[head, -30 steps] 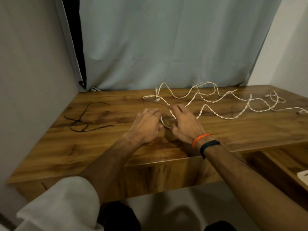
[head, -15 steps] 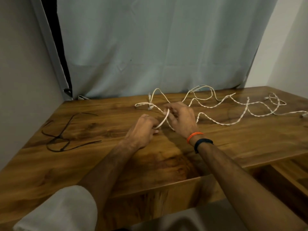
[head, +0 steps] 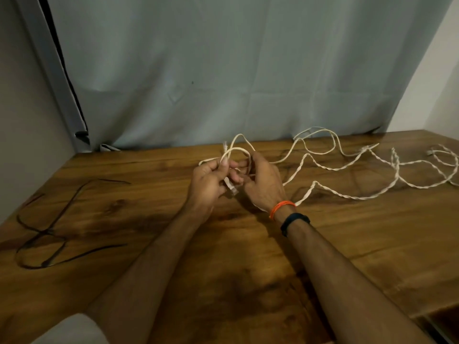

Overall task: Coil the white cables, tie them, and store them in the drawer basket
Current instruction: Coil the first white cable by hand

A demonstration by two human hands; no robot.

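Wooden desk [head: 323,244] — both hands raised; white cables [head: 308,158] now looped.

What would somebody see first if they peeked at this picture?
Probably the two hands in the middle: the left hand and the right hand both hold a loop of white cable just above the wooden table. Next, the rest of the white cables snaking across the table's far right side. Thin black ties lie on the near left.
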